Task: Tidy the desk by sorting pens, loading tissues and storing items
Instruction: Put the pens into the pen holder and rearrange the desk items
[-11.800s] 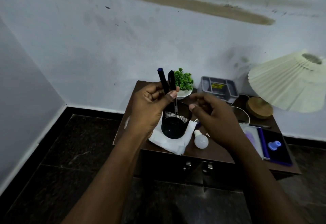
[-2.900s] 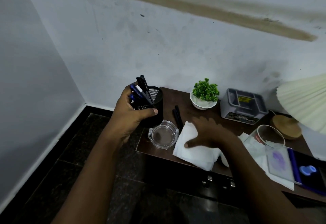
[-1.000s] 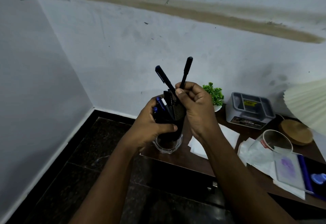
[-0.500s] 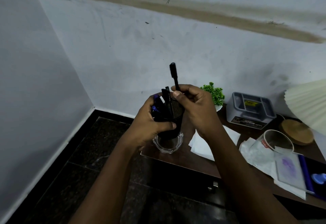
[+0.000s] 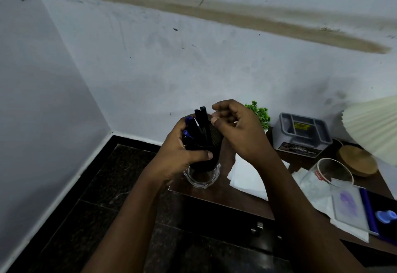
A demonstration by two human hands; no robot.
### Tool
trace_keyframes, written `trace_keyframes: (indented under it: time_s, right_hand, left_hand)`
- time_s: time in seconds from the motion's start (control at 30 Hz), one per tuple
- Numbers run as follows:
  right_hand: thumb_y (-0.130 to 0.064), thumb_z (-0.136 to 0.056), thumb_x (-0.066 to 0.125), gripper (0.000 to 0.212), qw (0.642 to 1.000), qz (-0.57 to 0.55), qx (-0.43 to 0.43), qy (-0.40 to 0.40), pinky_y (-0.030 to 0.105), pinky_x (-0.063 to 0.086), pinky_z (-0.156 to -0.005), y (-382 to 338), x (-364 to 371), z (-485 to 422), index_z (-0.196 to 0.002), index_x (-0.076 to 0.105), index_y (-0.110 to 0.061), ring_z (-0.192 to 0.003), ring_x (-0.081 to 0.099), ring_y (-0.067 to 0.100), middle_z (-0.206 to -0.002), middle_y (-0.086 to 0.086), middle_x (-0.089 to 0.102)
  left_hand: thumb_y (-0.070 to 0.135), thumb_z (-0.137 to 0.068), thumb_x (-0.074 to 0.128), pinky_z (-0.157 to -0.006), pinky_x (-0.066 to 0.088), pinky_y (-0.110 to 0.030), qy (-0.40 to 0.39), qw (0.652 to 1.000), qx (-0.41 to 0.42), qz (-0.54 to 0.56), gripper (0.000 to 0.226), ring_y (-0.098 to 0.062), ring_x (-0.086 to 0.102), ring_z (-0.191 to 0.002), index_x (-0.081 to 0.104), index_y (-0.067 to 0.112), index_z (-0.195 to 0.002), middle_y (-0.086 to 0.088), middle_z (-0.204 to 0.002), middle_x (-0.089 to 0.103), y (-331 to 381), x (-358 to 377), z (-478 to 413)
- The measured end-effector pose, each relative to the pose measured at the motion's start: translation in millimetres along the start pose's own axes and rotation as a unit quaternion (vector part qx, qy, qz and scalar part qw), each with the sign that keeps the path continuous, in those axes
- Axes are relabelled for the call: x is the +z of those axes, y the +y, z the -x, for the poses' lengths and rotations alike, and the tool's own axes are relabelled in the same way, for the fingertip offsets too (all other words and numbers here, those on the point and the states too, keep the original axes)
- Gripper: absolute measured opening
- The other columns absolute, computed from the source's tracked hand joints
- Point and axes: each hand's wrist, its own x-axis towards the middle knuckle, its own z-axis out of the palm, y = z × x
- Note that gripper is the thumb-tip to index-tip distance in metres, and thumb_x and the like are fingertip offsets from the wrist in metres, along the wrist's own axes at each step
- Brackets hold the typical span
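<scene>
My left hand [image 5: 182,152] grips a black mesh pen holder [image 5: 211,150], held above the desk's left end. Several black and blue pens [image 5: 200,124] stand in the holder. My right hand [image 5: 238,131] hovers just right of the pen tops with fingers loosely curled and nothing in them. Under the holder stands a clear glass dish [image 5: 203,178] on the brown desk [image 5: 225,199]. White tissues [image 5: 247,176] lie on the desk below my right wrist.
A small green plant [image 5: 261,113], a grey organiser box [image 5: 300,133], a wooden lid [image 5: 356,161], a clear jar [image 5: 330,171] on crumpled tissue, a blue-edged pad [image 5: 365,210] and a pleated lampshade [image 5: 373,126] fill the desk's right side. Dark floor lies to the left.
The black pen my right hand held upright has gone down into the holder, and that hand has let go of it.
</scene>
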Motion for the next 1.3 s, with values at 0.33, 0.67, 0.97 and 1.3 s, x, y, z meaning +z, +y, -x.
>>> trace_keyframes:
  time_s: [0.33,0.67,0.97,1.3]
  right_hand:
    - [-0.007,-0.096,0.064,0.029,0.995,-0.026,0.063,-0.075,0.036,0.056,-0.094,10.6,-1.4,0.8,-0.124,0.067,-0.016,-0.104,0.071,0.008,-0.109,-0.007,0.074]
    - [-0.016,-0.087,0.082,0.086,0.942,-0.115,0.082,-0.303,0.039,0.047,-0.113,20.4,-14.1,11.0,-0.154,0.034,-0.038,-0.135,0.055,0.012,-0.143,-0.007,0.059]
    - [-0.003,-0.076,0.088,0.09,0.954,-0.106,0.049,-0.275,0.044,0.054,-0.104,18.3,-11.4,10.7,-0.149,0.044,-0.031,-0.131,0.059,0.015,-0.141,-0.006,0.059]
    - [0.001,-0.07,0.09,0.102,0.939,-0.087,0.044,-0.33,0.032,0.053,-0.103,20.7,1.7,12.4,-0.147,0.033,-0.034,-0.131,0.058,0.012,-0.144,-0.005,0.056]
  left_hand:
    - [-0.019,-0.073,0.08,-0.098,0.059,-0.044,-0.009,1.0,-0.006,0.028,0.091,-0.027,0.069,-0.118,0.05,0.026,-0.146,-0.013,-0.127,0.069,4.8,2.8,1.7]
    - [-0.011,-0.07,0.076,-0.095,0.06,-0.038,-0.017,0.994,-0.005,0.108,0.084,-0.03,0.071,-0.118,0.052,0.022,-0.143,-0.014,-0.122,0.073,9.5,1.4,2.8]
    - [0.013,-0.083,0.082,-0.084,0.061,-0.032,0.002,0.972,-0.008,0.235,0.05,-0.027,0.073,-0.115,0.066,0.017,-0.13,-0.01,-0.121,0.075,18.9,4.8,2.9]
    - [0.017,-0.088,0.081,-0.08,0.063,-0.039,0.201,0.966,0.01,0.159,0.013,-0.031,0.077,-0.089,0.078,0.007,-0.096,-0.019,-0.099,0.079,23.7,1.8,-1.4]
